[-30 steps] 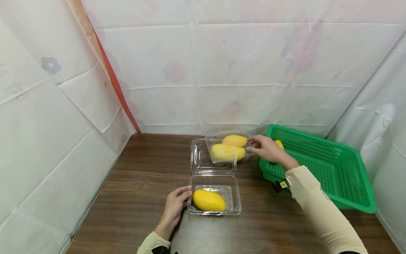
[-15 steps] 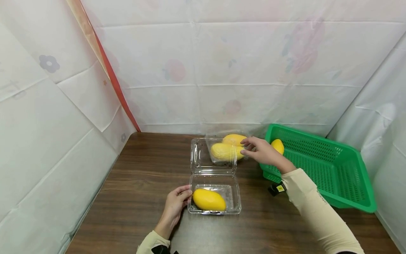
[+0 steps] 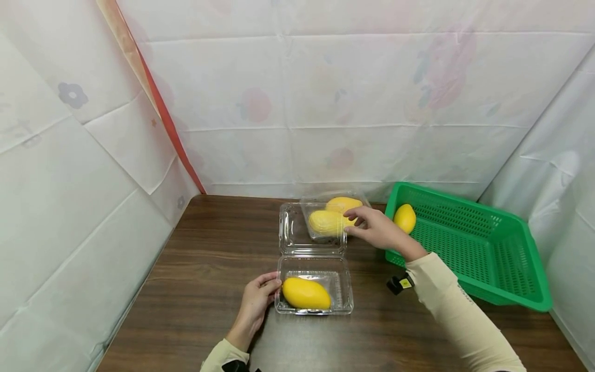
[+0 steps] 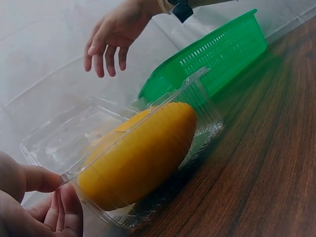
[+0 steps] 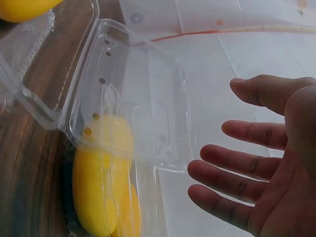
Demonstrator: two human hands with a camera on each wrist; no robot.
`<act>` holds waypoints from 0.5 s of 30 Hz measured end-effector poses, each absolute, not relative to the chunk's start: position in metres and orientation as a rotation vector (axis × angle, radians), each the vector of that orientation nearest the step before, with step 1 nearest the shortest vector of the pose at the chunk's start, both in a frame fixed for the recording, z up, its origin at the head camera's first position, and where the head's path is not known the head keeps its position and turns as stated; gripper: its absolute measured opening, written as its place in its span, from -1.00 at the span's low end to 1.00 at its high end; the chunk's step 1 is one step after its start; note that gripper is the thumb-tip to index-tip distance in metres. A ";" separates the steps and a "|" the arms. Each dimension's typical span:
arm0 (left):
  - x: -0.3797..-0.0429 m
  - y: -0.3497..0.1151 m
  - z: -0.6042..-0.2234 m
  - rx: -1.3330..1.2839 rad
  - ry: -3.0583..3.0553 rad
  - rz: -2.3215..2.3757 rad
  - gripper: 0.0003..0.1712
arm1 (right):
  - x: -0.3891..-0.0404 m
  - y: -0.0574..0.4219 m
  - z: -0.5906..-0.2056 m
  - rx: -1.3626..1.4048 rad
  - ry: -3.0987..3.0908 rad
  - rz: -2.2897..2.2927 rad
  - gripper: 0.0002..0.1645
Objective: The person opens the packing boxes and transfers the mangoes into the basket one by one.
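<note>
A clear plastic clamshell box [image 3: 341, 279] lies on the table with its lid [image 3: 293, 227] raised at the back. One yellow mango [image 3: 306, 293] rests inside the near half, seen large in the left wrist view. My left hand [image 3: 255, 300] pinches the box's left rim between thumb and fingers. Beside the lid's right edge hovers my right hand [image 3: 378, 227]. Its fingers [image 5: 237, 185] are loosely extended and hold nothing in the right wrist view. Behind the lid sits a second clear box [image 3: 310, 202] with two mangoes [image 3: 343, 203], partly covered by the lid and right hand.
At the right stands a green perforated basket [image 3: 469, 248], with a yellow mango [image 3: 405, 218] at its left end. White patterned sheets [image 3: 260, 155] hang behind and along both sides of the brown wooden table [image 3: 195, 279].
My right hand has moved left and slightly nearer, from beside the second box to the raised lid's edge. The mango in the basket has come into fuller view. My left hand has stayed put.
</note>
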State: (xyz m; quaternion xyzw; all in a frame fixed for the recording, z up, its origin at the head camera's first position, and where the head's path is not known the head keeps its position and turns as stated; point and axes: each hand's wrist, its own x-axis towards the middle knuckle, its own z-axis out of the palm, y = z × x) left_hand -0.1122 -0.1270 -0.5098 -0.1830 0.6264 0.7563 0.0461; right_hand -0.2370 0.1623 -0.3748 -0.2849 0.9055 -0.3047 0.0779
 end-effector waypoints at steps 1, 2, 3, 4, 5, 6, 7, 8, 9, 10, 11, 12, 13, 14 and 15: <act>-0.112 -0.127 -0.510 -0.566 1.909 2.310 -0.57 | -0.236 0.161 -0.375 -0.861 2.708 -0.914 -0.48; -0.112 -0.127 -0.510 -0.571 1.911 2.309 -0.58 | -0.235 0.160 -0.375 -0.868 2.703 -0.920 -0.48; -0.113 -0.127 -0.510 -0.577 1.909 2.310 -0.58 | -0.234 0.159 -0.376 -0.875 2.698 -0.920 -0.49; -0.113 -0.127 -0.511 -0.570 1.913 2.312 -0.58 | -0.234 0.158 -0.377 -0.884 2.693 -0.922 -0.49; -0.113 -0.127 -0.511 -0.577 1.911 2.312 -0.59 | -0.233 0.156 -0.378 -0.886 2.689 -0.923 -0.49; -0.114 -0.127 -0.511 -0.581 1.911 2.312 -0.59 | -0.232 0.155 -0.378 -0.889 2.681 -0.930 -0.50; -0.114 -0.127 -0.511 -0.585 1.909 2.313 -0.60 | -0.231 0.154 -0.378 -0.901 2.675 -0.932 -0.50; -0.114 -0.127 -0.511 -0.582 1.911 2.311 -0.60 | -0.230 0.153 -0.379 -0.900 2.672 -0.937 -0.50; -0.114 -0.127 -0.511 -0.580 1.910 2.311 -0.59 | -0.229 0.152 -0.379 -0.904 2.673 -0.935 -0.51; -0.113 -0.127 -0.511 -0.574 1.911 2.311 -0.59 | -0.228 0.151 -0.380 -0.906 2.669 -0.940 -0.50; -0.113 -0.127 -0.511 -0.582 1.907 2.308 -0.59 | -0.227 0.150 -0.380 -0.909 2.661 -0.946 -0.50; -0.113 -0.127 -0.511 -0.574 1.907 2.309 -0.58 | -0.227 0.149 -0.381 -0.912 2.652 -0.951 -0.49; -0.113 -0.127 -0.510 -0.568 1.906 2.310 -0.57 | -0.226 0.148 -0.382 -0.920 2.647 -0.950 -0.48; -0.113 -0.127 -0.510 -0.562 1.906 2.310 -0.57 | -0.226 0.147 -0.382 -0.921 2.641 -0.953 -0.48; -0.113 -0.128 -0.510 -0.561 1.904 2.311 -0.56 | -0.225 0.146 -0.383 -0.928 2.635 -0.954 -0.47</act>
